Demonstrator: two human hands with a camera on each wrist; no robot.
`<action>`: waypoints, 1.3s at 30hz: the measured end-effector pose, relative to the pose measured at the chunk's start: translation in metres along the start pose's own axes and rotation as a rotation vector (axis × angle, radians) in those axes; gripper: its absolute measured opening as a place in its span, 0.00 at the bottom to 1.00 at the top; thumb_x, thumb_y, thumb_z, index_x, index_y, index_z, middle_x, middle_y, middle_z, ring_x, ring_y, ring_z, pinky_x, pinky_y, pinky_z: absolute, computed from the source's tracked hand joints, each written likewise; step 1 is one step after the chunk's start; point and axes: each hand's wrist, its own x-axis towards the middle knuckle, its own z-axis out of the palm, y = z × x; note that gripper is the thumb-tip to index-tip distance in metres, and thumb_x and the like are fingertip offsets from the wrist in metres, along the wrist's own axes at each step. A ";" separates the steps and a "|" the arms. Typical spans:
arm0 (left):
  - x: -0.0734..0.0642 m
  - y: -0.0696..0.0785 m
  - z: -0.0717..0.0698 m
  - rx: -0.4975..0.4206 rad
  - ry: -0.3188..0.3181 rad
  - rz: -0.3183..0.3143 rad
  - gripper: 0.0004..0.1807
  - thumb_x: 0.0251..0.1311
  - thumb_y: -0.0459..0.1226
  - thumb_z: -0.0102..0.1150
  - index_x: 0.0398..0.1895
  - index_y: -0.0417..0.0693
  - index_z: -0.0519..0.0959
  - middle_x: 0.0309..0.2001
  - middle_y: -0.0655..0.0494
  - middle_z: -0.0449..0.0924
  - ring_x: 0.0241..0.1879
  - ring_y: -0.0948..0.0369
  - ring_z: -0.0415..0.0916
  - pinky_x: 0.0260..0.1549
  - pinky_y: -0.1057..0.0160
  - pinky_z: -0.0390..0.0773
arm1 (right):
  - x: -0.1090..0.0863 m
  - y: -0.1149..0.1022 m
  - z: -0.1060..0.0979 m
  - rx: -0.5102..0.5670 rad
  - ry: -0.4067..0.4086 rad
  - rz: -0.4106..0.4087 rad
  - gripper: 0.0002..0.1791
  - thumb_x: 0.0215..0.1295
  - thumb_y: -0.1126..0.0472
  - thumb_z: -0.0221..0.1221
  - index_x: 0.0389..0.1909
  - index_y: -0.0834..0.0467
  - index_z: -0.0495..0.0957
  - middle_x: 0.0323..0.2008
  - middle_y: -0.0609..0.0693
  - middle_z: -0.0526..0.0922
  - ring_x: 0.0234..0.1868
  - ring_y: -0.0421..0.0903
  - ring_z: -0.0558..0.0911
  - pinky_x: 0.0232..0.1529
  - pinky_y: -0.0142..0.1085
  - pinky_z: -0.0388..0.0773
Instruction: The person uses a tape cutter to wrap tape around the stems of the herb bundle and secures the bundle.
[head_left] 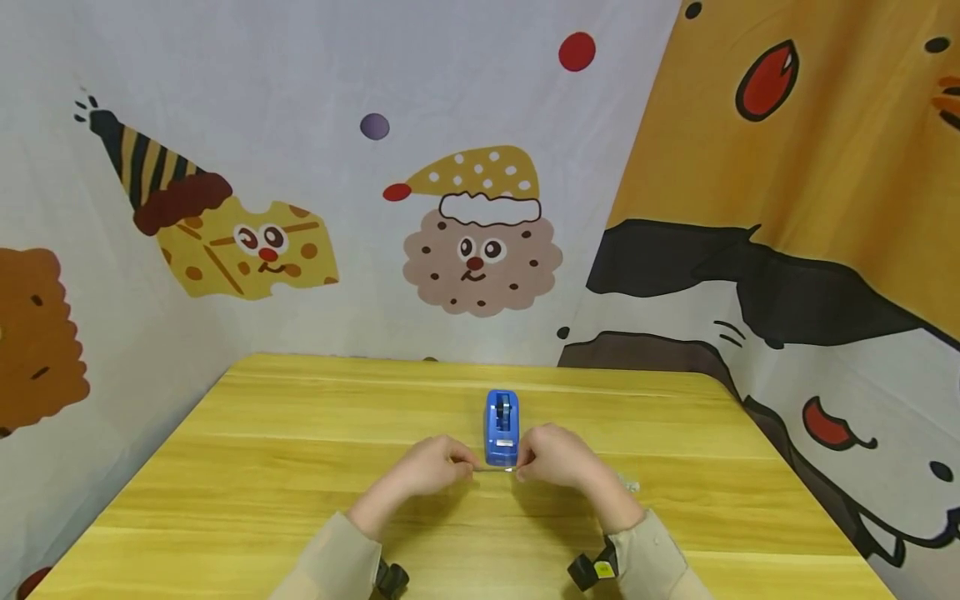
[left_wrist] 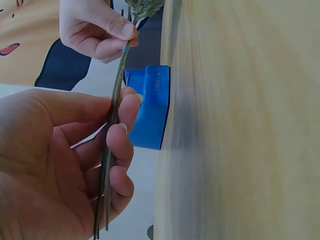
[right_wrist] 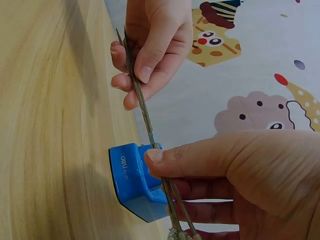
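A small bundle of thin brown-green stems point(left_wrist: 120, 72) stretches between the two hands. My left hand point(head_left: 435, 464) pinches the stems between thumb and fingers, their cut ends passing across its palm. Closer to the leafy end, my right hand point(head_left: 557, 456) grips the same bundle with thumb and forefinger. A pale, shiny band, like clear tape point(right_wrist: 151, 138), circles the stems right beside the right thumb. Pale green, crumpled leaves or flower heads point(left_wrist: 146, 7) stick out past the right hand. Just behind the bundle stands a blue tape dispenser point(head_left: 502, 457).
The dispenser is upright on a wood-grain table point(head_left: 315, 417), close to both hands. A printed cloth point(head_left: 300, 75) with cartoon figures hangs behind the table and along its sides. Each wrist wears a black camera mount.
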 end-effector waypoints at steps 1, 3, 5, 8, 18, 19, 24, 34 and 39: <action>0.000 0.000 0.000 0.000 -0.004 -0.001 0.10 0.62 0.32 0.56 0.41 0.43 0.85 0.32 0.56 0.85 0.16 0.65 0.66 0.17 0.66 0.69 | 0.000 0.000 0.000 -0.001 0.002 0.002 0.11 0.51 0.62 0.71 0.18 0.49 0.79 0.20 0.38 0.76 0.22 0.38 0.72 0.26 0.35 0.73; 0.000 -0.001 0.002 0.005 -0.010 -0.001 0.10 0.63 0.32 0.55 0.42 0.42 0.85 0.32 0.55 0.85 0.16 0.66 0.65 0.16 0.68 0.68 | 0.000 0.001 0.001 -0.003 0.008 0.008 0.11 0.50 0.62 0.71 0.17 0.49 0.78 0.19 0.37 0.76 0.21 0.38 0.72 0.26 0.35 0.72; 0.000 -0.001 0.003 0.012 -0.010 0.003 0.10 0.63 0.31 0.54 0.42 0.41 0.85 0.32 0.55 0.85 0.16 0.66 0.64 0.16 0.68 0.67 | 0.001 0.002 0.002 -0.006 0.014 0.015 0.12 0.50 0.62 0.72 0.17 0.49 0.78 0.19 0.37 0.75 0.21 0.39 0.72 0.26 0.36 0.72; 0.000 -0.001 0.004 0.020 -0.003 0.013 0.10 0.62 0.30 0.54 0.41 0.41 0.85 0.31 0.54 0.84 0.18 0.65 0.64 0.18 0.67 0.66 | 0.001 0.003 0.004 -0.015 0.021 0.021 0.12 0.49 0.62 0.72 0.17 0.48 0.77 0.18 0.37 0.75 0.21 0.39 0.72 0.26 0.36 0.72; 0.003 -0.003 0.005 0.053 0.041 0.045 0.08 0.58 0.29 0.60 0.37 0.43 0.86 0.30 0.57 0.85 0.30 0.64 0.75 0.29 0.61 0.75 | 0.002 0.005 0.006 -0.038 0.055 0.016 0.14 0.47 0.61 0.73 0.18 0.48 0.75 0.19 0.38 0.73 0.22 0.39 0.71 0.26 0.35 0.71; 0.003 -0.003 0.005 0.059 0.047 0.047 0.07 0.57 0.30 0.61 0.37 0.44 0.87 0.31 0.57 0.85 0.30 0.64 0.75 0.30 0.61 0.75 | 0.002 0.005 0.006 -0.040 0.058 0.016 0.14 0.47 0.61 0.73 0.19 0.48 0.75 0.19 0.38 0.73 0.22 0.39 0.71 0.26 0.35 0.71; 0.005 -0.004 0.005 0.076 0.069 0.053 0.06 0.56 0.31 0.64 0.35 0.45 0.87 0.35 0.57 0.86 0.34 0.63 0.77 0.34 0.59 0.77 | 0.001 0.005 0.004 -0.037 0.051 0.016 0.13 0.48 0.61 0.72 0.19 0.48 0.75 0.20 0.38 0.74 0.23 0.39 0.71 0.27 0.36 0.71; 0.006 -0.005 0.004 0.047 0.112 0.040 0.06 0.57 0.31 0.64 0.35 0.46 0.88 0.36 0.55 0.86 0.33 0.64 0.77 0.30 0.61 0.76 | -0.001 0.005 -0.001 -0.032 -0.003 -0.028 0.09 0.56 0.61 0.65 0.18 0.52 0.80 0.17 0.38 0.73 0.20 0.36 0.69 0.24 0.33 0.71; 0.006 -0.004 0.004 0.005 0.112 0.014 0.06 0.58 0.31 0.64 0.36 0.47 0.88 0.37 0.54 0.86 0.30 0.64 0.76 0.27 0.62 0.75 | -0.003 0.003 -0.004 -0.053 0.012 -0.049 0.07 0.59 0.63 0.64 0.22 0.57 0.85 0.17 0.39 0.75 0.19 0.36 0.68 0.23 0.32 0.71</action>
